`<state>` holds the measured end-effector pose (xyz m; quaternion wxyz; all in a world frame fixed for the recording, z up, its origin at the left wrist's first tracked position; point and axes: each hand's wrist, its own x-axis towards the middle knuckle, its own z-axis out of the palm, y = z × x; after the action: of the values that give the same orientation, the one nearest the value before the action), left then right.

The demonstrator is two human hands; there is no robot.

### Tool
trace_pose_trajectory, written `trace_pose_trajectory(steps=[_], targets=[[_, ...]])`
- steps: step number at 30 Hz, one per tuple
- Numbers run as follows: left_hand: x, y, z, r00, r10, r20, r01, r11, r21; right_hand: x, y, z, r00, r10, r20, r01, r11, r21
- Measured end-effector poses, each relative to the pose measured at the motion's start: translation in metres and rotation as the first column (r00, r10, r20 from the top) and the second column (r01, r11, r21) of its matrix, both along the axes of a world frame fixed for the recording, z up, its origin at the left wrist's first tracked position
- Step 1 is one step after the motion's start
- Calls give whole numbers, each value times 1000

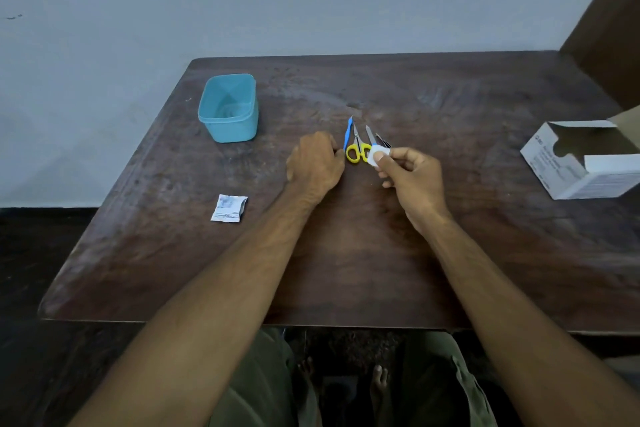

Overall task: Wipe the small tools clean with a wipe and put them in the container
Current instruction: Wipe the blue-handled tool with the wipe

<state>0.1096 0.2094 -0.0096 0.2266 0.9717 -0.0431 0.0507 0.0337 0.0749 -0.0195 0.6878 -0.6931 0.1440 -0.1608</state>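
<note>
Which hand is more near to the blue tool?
Left. The left hand has its fingertips right beside the blue tool. The right hand, pinching a wipe, is farther, beyond the scissors.

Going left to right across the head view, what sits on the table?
Torn wipe packet → teal container → left hand → blue tool → yellow-handled scissors → right hand, pinching the white wipe → open cardboard box.

Bare forearms without sleeves, hands (315, 163) without gloves, olive-green trousers, seemingly bare feet under the table
</note>
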Motion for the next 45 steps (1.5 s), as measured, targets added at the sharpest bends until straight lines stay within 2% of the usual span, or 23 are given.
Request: trace_pose_trajectory(steps=[9,17,20,23,24,26,28,33,36,40,45], targets=[[16,-19,14,997,66,-47,-63,997,48,-3,2,-2,997,-11,73,11,1000,6],[10,-30,19,996,87,5,-86,985,148,-4,1,-2,995,-12,98,11,1000,11],[12,-16,12,994,107,-6,-107,994,29,-5,1,-3,994,-10,110,9,1000,6],[3,0,1,995,96,11,-91,968,-236,-6,1,-3,993,-2,115,1,1000,4],[-2,5,-2,996,88,16,-77,930,-358,-7,2,-2,993,4,115,-5,1000,7],[-19,11,-9,997,71,-11,-63,791,-608,-9,2,-1,993,19,120,-22,1000,20],[-41,15,-16,999,23,-46,-50,656,-753,-12,3,0,992,31,123,-37,998,49],[-71,19,-15,990,-121,-79,-1,546,-838,-19,9,3,992,78,101,-93,984,153],[-73,22,-11,977,-183,-112,6,547,-837,-27,12,5,987,139,78,-151,973,176],[-77,26,-15,966,-246,-79,77,564,-822,-33,17,9,982,188,26,-188,982,25],[-79,27,-17,966,-251,-65,69,490,-869,-36,26,10,989,143,26,-140,987,-76]])
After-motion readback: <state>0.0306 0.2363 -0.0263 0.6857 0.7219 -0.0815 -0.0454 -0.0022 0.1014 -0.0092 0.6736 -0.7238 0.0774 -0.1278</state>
